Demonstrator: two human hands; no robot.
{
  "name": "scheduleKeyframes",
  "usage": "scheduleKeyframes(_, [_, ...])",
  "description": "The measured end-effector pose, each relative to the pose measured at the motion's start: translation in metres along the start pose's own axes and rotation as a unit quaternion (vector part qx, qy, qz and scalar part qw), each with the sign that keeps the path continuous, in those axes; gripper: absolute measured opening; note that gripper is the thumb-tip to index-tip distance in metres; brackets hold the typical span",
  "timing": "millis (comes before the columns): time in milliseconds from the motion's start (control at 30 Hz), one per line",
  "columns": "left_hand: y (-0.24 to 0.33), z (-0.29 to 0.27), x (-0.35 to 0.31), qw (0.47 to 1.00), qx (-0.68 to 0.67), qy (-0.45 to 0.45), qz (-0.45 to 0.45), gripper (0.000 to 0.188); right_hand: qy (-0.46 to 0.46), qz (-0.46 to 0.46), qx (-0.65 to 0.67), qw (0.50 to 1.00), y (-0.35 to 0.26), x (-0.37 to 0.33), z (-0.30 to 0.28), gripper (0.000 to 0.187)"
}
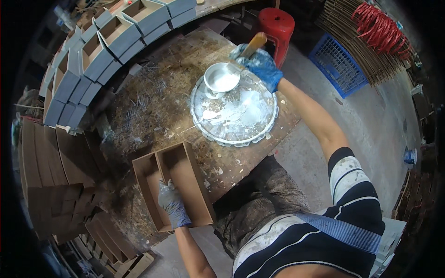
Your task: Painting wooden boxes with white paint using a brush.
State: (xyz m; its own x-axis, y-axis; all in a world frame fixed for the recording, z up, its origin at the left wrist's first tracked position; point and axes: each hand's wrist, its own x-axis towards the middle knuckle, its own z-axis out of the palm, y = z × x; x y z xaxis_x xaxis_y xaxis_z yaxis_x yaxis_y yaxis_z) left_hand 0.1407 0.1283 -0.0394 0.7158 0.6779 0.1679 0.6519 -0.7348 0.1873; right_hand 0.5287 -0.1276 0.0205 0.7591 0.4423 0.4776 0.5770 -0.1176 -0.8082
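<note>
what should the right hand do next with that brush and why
Probably wipe the brush lightly against the rim of the white bowl: the right hand holds it right over that edge, white material is in the bowl, and the left hand is at the divider of a brown box whose inside looks uncoated.

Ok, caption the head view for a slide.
Right hand holds a wooden-handled tool by a white bowl; left hand grips a divided box.

The black-and-white striped tee (296,245) and dark bottoms (266,204) are pretty grubby tbh, plus a white-smeared blue right glove (260,67) and greyer left glove (172,204).
</note>
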Motion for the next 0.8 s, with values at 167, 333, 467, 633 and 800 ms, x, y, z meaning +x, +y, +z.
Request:
scheduleKeyframes(167, [0.003,-0.006,0.002,0.999,-0.034,-0.02,-0.011,0.039,-0.211,-0.106,-0.016,0.971,-0.026,-0.039,0.008,0.017])
scheduleKeyframes(333, [-0.007,-0.002,0.005,0.997,0.006,-0.081,0.0,0.038,-0.218,-0.129,-0.115,0.961,-0.062,-0.055,-0.008,0.02])
scheduleKeyframes(467, [-0.019,0.006,0.013,0.998,0.003,-0.041,0.037,0.037,-0.146,-0.08,-0.035,0.985,-0.054,-0.06,-0.008,0.015])
scheduleKeyframes(633, [-0.045,-0.025,0.034,0.954,-0.293,-0.058,-0.037,0.027,-0.077,0.039,0.277,0.957,-0.045,-0.06,-0.004,0.018])
scheduleKeyframes(800, [-0.011,-0.083,0.036,0.741,-0.618,-0.198,-0.173,0.018,0.118,0.202,0.566,0.791,-0.112,-0.067,0.035,0.023])
